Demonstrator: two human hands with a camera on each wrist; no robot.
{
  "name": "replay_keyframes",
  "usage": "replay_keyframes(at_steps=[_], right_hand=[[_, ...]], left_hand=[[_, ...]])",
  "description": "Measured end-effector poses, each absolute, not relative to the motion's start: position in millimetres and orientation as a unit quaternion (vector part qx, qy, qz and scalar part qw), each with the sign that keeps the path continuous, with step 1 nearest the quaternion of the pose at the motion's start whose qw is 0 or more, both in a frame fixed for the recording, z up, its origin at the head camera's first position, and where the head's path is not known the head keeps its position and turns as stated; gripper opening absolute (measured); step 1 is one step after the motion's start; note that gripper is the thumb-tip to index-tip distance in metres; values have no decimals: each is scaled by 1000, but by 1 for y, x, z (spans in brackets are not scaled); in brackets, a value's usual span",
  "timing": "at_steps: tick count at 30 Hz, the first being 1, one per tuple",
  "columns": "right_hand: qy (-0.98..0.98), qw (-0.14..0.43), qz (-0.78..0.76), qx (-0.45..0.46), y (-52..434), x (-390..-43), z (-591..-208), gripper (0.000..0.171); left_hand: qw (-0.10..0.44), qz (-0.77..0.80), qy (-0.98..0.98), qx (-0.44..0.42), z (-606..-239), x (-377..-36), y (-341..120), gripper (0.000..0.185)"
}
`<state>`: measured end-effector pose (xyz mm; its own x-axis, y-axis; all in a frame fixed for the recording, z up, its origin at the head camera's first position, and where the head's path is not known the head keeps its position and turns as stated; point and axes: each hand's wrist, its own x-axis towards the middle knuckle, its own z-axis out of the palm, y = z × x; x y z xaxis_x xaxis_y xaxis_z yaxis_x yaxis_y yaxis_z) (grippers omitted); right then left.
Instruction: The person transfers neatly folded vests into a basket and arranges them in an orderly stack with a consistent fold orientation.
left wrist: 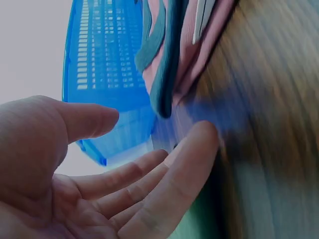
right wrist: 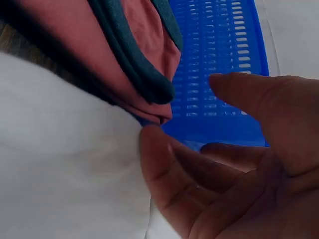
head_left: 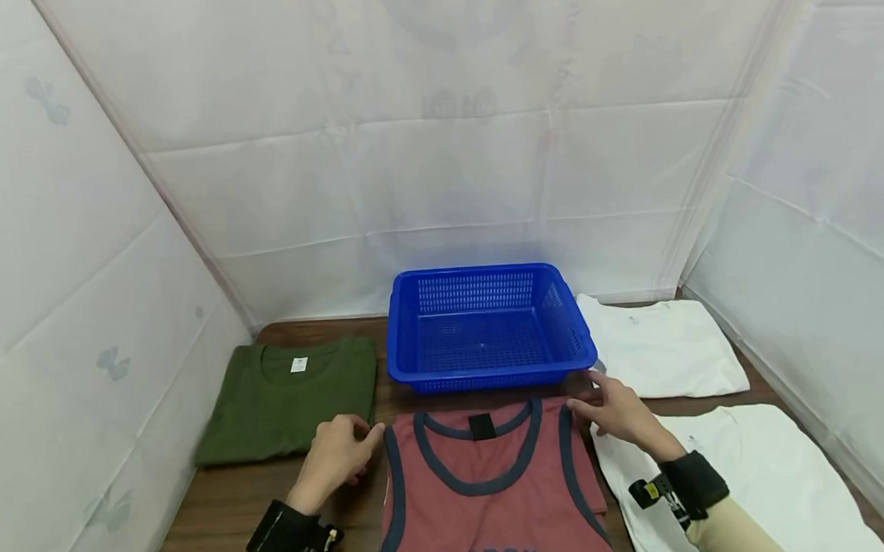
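Observation:
A red tank top (head_left: 488,488) with dark blue trim lies flat on the wooden table (head_left: 215,516) in front of me. My left hand (head_left: 367,434) hovers at its left shoulder strap, fingers relaxed and holding nothing. In the left wrist view the palm of the left hand (left wrist: 159,134) is open just short of the strap of the tank top (left wrist: 169,55). At the right shoulder strap my right hand (head_left: 588,397) is likewise empty. The right wrist view shows the right hand (right wrist: 184,112) loosely spread beside the tank top (right wrist: 144,50).
A blue plastic basket (head_left: 483,379) stands empty behind the tank top. To the left lies a folded green T-shirt (head_left: 284,398). One white shirt (head_left: 663,344) sits at the back right, another white shirt (head_left: 747,468) under my right forearm. White sheets wall in the table.

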<state>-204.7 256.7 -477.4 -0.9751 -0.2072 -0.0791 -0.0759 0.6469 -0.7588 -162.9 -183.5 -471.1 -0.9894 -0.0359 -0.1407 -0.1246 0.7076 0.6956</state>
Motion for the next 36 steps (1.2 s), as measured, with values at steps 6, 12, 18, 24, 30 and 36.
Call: replay_keyframes(at_steps=[6, 12, 18, 24, 30, 36], right_hand=[[933, 79, -344, -76, 247, -210, -480, 62], [939, 78, -328, -70, 240, -210, -482, 56], [944, 81, -310, -80, 236, -211, -485, 56], [947, 70, -299, -91, 234, -215, -490, 60], [950, 87, -292, -72, 230, -217, -491, 57], [945, 105, -304, -63, 227, -218, -493, 48]], left_hand=[[80, 418, 904, -34, -477, -168, -173, 36], [75, 450, 889, -34, -483, -169, -170, 33], [71, 473, 878, -34, -487, -170, -169, 30], [83, 452, 888, -30, -490, -174, -168, 36], [92, 424, 901, -27, -494, -178, -166, 42], [95, 411, 906, -28, -496, -180, -166, 46]])
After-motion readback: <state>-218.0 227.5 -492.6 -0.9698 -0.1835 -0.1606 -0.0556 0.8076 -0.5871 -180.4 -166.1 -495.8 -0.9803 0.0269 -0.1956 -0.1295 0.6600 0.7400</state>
